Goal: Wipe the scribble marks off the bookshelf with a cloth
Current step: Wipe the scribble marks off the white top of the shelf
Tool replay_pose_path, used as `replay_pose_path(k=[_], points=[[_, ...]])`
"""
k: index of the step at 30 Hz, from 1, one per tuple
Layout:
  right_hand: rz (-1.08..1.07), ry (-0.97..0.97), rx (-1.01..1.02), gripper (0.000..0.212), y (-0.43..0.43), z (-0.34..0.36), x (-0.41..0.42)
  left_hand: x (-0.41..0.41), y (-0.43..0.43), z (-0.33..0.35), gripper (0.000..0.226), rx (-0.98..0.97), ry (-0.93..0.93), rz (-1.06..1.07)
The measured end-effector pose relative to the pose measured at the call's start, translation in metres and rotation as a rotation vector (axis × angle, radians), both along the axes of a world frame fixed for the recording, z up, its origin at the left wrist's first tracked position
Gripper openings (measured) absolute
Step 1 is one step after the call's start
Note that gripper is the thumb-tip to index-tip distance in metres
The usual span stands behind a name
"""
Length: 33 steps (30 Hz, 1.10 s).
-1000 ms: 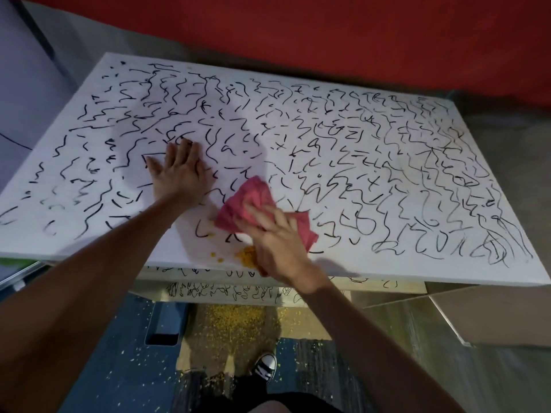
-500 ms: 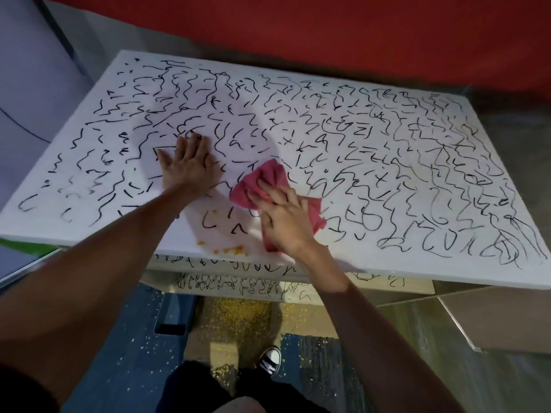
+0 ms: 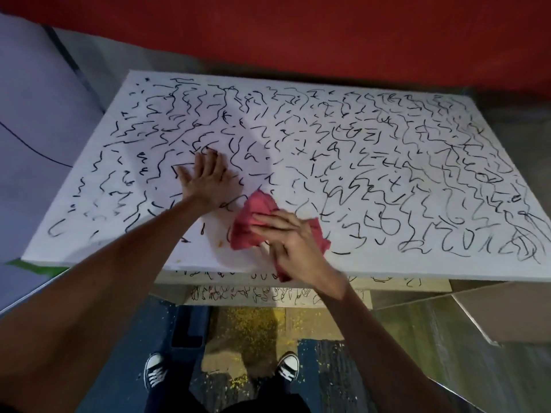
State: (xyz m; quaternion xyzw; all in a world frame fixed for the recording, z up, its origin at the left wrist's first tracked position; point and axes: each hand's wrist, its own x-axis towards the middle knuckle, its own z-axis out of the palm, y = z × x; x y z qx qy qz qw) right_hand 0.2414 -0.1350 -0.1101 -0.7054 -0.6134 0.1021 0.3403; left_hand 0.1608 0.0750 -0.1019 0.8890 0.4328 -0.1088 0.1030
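Head view, operator: I see the bookshelf (image 3: 298,265) lying flat, its white top panel covered in black scribble marks (image 3: 384,225).

Desk: Where is the cloth?

Operator: The pink cloth (image 3: 253,210) is bunched on the panel near the front edge, left of centre. The right hand (image 3: 293,239) lies on top of it, fingers stretched out flat and pressing down, not curled round it. One end of the cloth sticks out past the palm at the panel's front edge.

Desk: And the other hand?

Operator: The left hand (image 3: 208,180) is spread flat on the panel just beyond the cloth and to its left, palm down, holding nothing. The strip of panel between the two hands and the front edge carries only a few marks.

Desk: Anything below?

Operator: I can see lower shelves (image 3: 268,293), also scribbled, yellow crumbs (image 3: 247,320) scattered on the floor (image 3: 328,368), and two black sneakers (image 3: 155,372).
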Motion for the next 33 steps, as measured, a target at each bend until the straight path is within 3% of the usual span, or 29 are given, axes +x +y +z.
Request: replay_pose_path(k=[4,8,11,14,16,18,21,24,26,30,33], points=[[0.01,-0.151,-0.038,0.042,0.009,-0.001,-0.021,-0.001,0.016,-0.003,0.08,-0.083,0.043,-0.105],[0.087,-0.088,-0.07,0.048,-0.016,-0.009,-0.037,-0.024,0.009,0.011,0.087,-0.271,-0.261,-0.185],[0.078,-0.008,-0.121,0.056,-0.028,-0.002,-0.039,-0.067,0.013,0.007,0.065,-0.13,-0.287,-0.449],[-0.052,0.082,-0.048,0.058,-0.003,0.016,-0.044,-0.115,0.034,0.0,0.061,-0.054,-0.289,-0.477],[-0.168,0.078,-0.003,0.049,0.031,0.02,-0.051,-0.144,0.05,0.001,0.071,0.034,-0.26,-0.447],[-0.288,-0.007,-0.049,0.043,0.06,0.015,-0.069,-0.17,0.076,-0.001,0.062,0.118,-0.181,-0.323],[-0.393,-0.06,-0.136,0.04,0.066,0.01,-0.092,-0.201,0.103,-0.001,0.057,0.037,-0.238,0.075],[-0.272,0.026,-0.103,0.036,0.08,0.022,-0.122,-0.217,0.111,-0.008,0.057,-0.101,-0.351,0.313],[-0.198,-0.068,-0.066,0.038,0.111,0.024,-0.152,-0.217,0.112,-0.016,0.056,-0.196,-0.482,0.335],[-0.04,-0.344,-0.328,0.057,0.175,0.006,-0.195,-0.219,0.111,-0.018,0.055,-0.222,-0.607,0.328],[-0.074,-0.447,-0.531,0.063,0.226,0.006,-0.169,-0.222,0.113,-0.018,0.056,-0.223,-0.677,0.273]])
